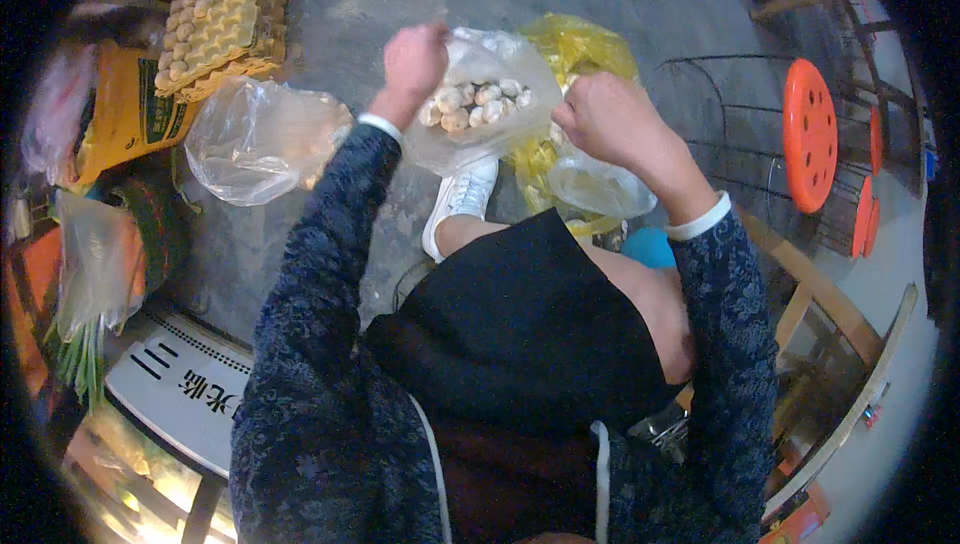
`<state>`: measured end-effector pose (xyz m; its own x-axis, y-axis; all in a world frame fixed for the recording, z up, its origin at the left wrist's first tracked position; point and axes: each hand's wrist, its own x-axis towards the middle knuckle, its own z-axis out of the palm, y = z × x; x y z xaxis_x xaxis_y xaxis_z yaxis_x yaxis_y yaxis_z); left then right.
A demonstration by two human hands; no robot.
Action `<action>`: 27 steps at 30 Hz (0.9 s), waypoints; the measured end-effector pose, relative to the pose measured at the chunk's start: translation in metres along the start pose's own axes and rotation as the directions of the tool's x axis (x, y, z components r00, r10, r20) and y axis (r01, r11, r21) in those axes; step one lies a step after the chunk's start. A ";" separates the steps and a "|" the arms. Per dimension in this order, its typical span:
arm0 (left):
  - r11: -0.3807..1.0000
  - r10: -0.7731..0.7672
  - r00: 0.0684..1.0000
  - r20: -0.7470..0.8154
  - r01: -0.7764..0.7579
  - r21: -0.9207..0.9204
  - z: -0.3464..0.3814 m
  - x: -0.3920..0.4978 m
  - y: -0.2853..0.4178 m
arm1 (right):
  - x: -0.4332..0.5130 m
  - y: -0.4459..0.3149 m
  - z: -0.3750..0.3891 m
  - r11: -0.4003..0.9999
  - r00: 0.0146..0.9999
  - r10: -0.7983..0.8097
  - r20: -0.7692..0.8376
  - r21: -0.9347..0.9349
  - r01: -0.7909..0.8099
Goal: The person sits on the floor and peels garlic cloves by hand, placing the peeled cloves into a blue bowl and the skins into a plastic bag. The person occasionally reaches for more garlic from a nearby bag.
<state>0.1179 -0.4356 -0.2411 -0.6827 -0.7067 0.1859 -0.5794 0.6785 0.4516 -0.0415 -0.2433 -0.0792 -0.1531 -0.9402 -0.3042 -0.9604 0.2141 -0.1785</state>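
A clear plastic bag point(439, 157) is stretched between my hands, its mouth spread. Inside lie several rounded whitish-brown items point(487, 105), eggs or mushrooms; I cannot tell which. My left hand point(414, 57) is closed on the bag's left edge. My right hand point(609, 120) grips the right edge, its fingertips partly hidden. Behind and below the right hand is a yellow plastic bag point(581, 41), with another clear bag point(600, 185) over its near part. Left of my left forearm, a second clear bag point(251, 142) with pale brownish contents rests on the floor.
Stacked egg trays point(236, 11), the top one partly filled with eggs, stand at the upper left near a yellow carton point(127, 108). Orange-red stools point(810, 135) stand at right. A white panel with writing point(180, 379) and green stalks point(82, 364) are at lower left.
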 end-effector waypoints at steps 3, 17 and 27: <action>0.997 0.056 0.997 -0.054 -0.059 -0.053 -0.023 0.024 -0.004 | 0.003 -0.001 -0.007 0.998 0.997 0.069 -0.042 0.013 -0.068; 0.983 0.179 0.981 -0.067 -0.182 -0.031 -0.077 -0.004 0.027 | 0.067 0.001 0.017 0.988 0.972 0.010 -0.235 -0.148 -0.046; 0.999 -0.018 0.994 -0.112 0.013 -0.048 -0.081 -0.037 0.019 | 0.059 -0.008 0.003 0.994 0.921 -0.107 -0.375 -0.062 0.091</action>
<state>0.1688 -0.4129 -0.1687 -0.6177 -0.7369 0.2745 -0.5658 0.6589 0.4956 -0.0419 -0.2997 -0.0990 -0.1251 -0.9881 0.0900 -0.9829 0.1111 -0.1467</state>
